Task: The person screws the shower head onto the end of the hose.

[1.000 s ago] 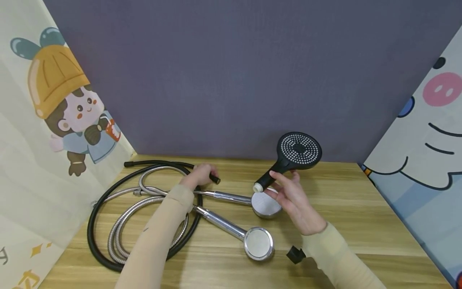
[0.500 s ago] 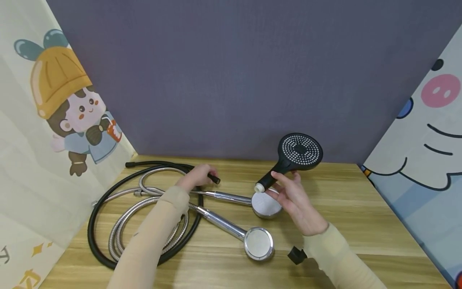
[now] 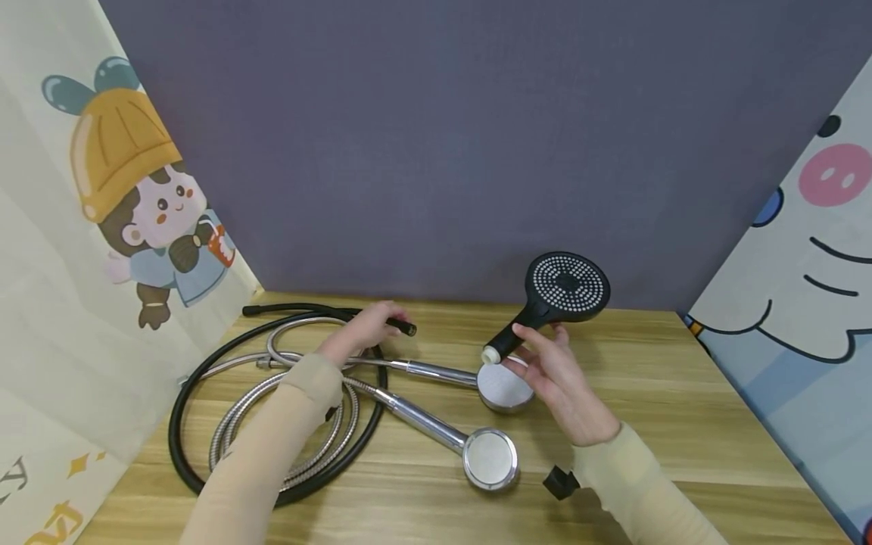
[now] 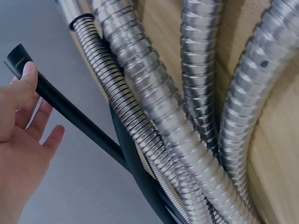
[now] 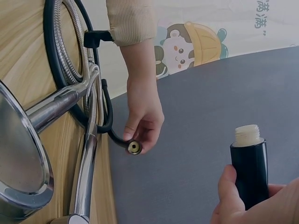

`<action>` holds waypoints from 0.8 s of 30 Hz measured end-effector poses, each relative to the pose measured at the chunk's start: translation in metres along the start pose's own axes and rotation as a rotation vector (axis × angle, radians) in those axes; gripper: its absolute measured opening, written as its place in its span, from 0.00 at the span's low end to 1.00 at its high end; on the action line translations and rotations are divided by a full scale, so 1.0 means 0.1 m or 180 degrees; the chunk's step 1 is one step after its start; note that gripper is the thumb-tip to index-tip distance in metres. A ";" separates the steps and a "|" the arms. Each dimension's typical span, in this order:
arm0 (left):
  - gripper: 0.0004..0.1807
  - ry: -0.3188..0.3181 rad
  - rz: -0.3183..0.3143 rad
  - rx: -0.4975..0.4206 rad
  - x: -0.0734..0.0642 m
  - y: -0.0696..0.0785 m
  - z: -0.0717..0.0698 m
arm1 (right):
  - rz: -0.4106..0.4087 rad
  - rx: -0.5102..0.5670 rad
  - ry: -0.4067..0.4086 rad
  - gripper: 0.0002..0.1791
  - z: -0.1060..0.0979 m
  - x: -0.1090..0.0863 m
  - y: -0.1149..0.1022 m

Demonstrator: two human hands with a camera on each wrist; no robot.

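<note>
My left hand (image 3: 371, 327) pinches the black shower hose (image 4: 70, 112) close behind one end, thumb on its collar in the left wrist view. That end's round brass-coloured opening (image 5: 135, 147) shows in the right wrist view. Across from it, my right hand (image 3: 562, 386) holds a black shower head (image 3: 567, 281) by its handle, above the table. Its round face with pale nozzles is up and away from me. The white threaded end (image 5: 247, 135) of the handle points towards the left hand, and a gap separates it from the hose.
Two chrome shower heads, a front one (image 3: 490, 459) and a rear one (image 3: 506, 384), lie on the wooden table (image 3: 681, 424). Their coiled metal hoses (image 4: 140, 79) lie at the left, among loops of the black hose. A grey panel (image 3: 436, 151) stands behind.
My left hand and forearm have shifted slightly left, and the hose end has risen a little. The right hand with the black shower head has stayed almost still.
</note>
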State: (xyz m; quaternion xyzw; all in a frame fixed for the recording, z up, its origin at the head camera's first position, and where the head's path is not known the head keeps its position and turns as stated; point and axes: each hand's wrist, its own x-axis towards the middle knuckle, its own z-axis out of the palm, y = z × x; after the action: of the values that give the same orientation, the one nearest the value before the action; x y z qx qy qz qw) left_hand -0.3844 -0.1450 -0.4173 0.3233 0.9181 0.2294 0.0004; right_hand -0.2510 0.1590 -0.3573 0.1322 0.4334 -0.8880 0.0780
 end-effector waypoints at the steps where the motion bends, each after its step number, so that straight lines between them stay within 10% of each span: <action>1: 0.16 0.0027 0.0019 -0.0008 0.00 0.00 -0.01 | -0.0001 -0.0003 -0.0002 0.38 0.00 0.00 0.00; 24: 0.15 0.0643 -0.0098 -0.0647 -0.07 0.42 -0.21 | -0.0135 0.0147 -0.0032 0.38 0.13 0.01 0.01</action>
State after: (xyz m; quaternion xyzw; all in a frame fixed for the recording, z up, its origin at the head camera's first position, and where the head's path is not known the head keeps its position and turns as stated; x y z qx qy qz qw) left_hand -0.3568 -0.1291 -0.3821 0.2827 0.8903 0.3525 -0.0557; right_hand -0.2535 0.1482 -0.3505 0.1203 0.4151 -0.8999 0.0583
